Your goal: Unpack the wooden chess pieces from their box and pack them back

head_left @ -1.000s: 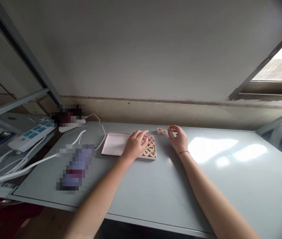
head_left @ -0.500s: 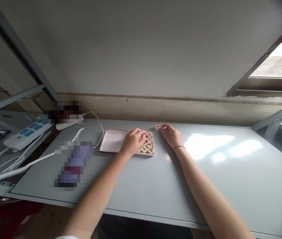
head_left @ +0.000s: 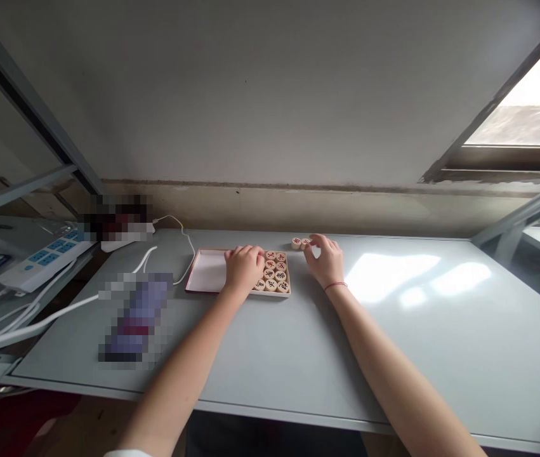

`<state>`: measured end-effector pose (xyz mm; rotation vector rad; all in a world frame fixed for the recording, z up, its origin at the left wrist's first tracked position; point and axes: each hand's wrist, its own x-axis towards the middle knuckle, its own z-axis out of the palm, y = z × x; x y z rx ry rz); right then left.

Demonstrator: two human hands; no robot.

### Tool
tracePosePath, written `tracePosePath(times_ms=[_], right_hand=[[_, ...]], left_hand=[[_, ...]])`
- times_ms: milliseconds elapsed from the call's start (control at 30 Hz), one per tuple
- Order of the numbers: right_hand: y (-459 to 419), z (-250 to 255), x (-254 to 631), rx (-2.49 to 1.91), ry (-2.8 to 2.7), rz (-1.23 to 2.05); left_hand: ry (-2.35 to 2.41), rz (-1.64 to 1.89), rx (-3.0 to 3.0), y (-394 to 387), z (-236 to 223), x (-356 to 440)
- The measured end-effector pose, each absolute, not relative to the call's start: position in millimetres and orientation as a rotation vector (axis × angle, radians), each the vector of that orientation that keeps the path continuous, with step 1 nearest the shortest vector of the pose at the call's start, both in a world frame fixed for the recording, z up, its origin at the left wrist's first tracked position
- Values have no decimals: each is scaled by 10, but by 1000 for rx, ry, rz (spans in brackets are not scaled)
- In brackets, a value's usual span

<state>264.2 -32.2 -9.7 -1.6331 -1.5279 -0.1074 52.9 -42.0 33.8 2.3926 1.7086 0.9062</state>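
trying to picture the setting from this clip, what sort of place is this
Probably a plain indoor study or work room, perhaps at home or in a dorm, though that is hard to be sure of. A grey metal desk stands against a bare wall, with a power strip beside it and a window at right.

Single head-worn camera, the only view, set above the near edge of the desk (head_left: 393, 355), facing forward and down; it covers the left hand (head_left: 243, 266), right hand (head_left: 325, 261) and wall (head_left: 270, 95) beyond, from close range.

The pale grey worktop (head_left: 417, 355) carries a shallow white tray (head_left: 207, 271) with round wooden chess pieces (head_left: 274, 274) in rows. Two more pieces (head_left: 297, 243) lie at two o'clock from the tray, a blurred object (head_left: 136, 317) at eight o'clock, and a white cable (head_left: 186, 241) at ten o'clock.
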Motion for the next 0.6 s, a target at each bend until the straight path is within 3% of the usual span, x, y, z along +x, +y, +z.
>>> tracePosePath(times_ms=[200, 600], right_hand=[[-512, 59, 2256, -1643, -1658, 267], [-527, 86, 2186, -1658, -1632, 459]], left_hand=[[1879, 737, 2403, -370, 313, 645], [1864, 584, 2353, -424, 296, 728]])
